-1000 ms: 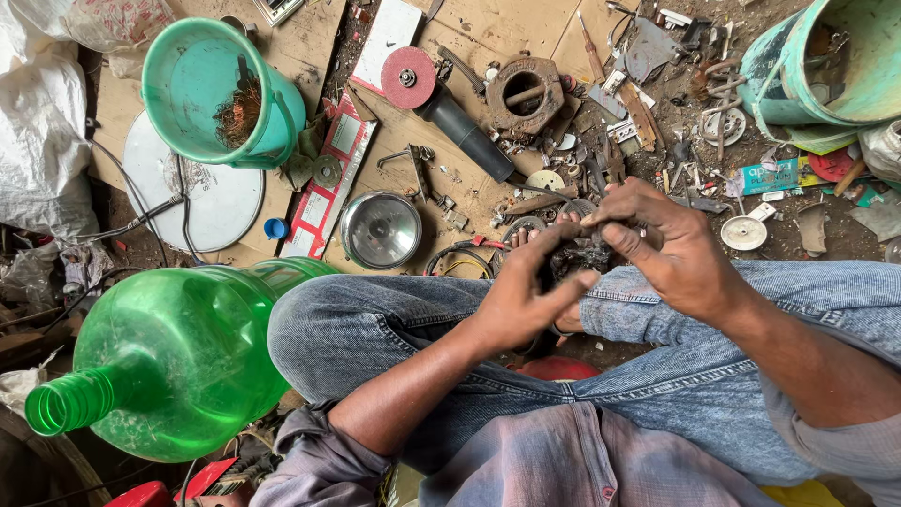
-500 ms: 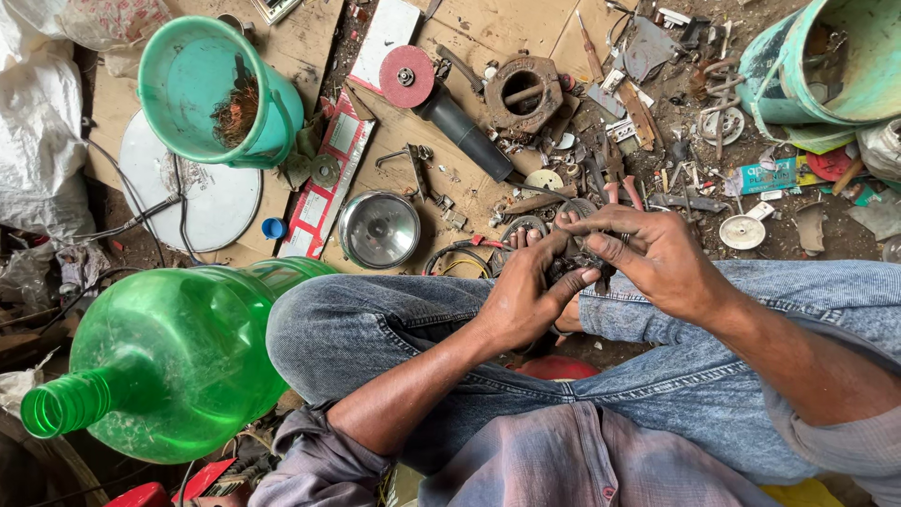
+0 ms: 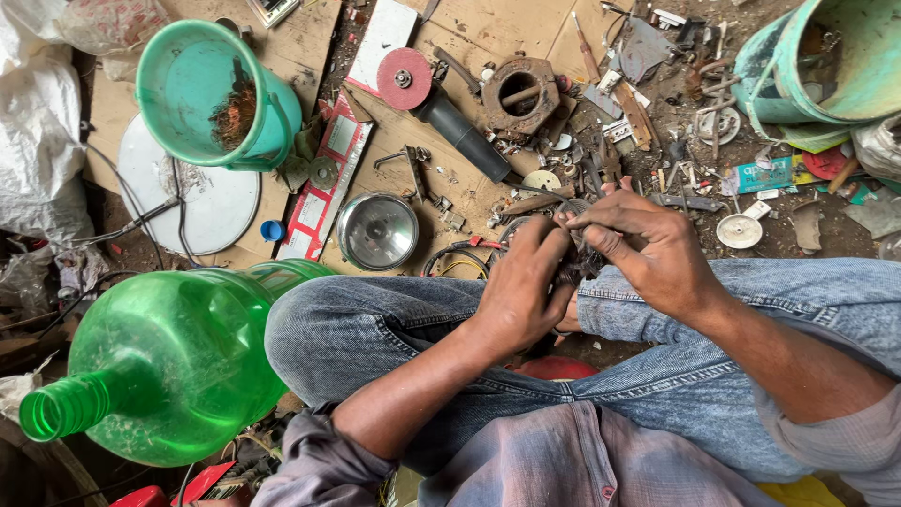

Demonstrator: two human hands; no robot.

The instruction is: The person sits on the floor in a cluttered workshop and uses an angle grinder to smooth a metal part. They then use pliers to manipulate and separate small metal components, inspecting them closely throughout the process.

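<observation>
Hands meet above knees: left hand [image 3: 521, 291] cups small dark part [image 3: 574, 268] from below, right hand [image 3: 648, 246] pinches its top; part mostly hidden, long axis and pointing unclear.

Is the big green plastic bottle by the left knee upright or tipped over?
Tipped over: the big green plastic bottle lies on its side, open neck pointing left, no cap visible.

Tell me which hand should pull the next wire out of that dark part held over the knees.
Right, probably. The right hand already pinches a thin wire at the top of the dark part with its fingertips, while the left hand is wrapped around the part, steadying it.
</observation>
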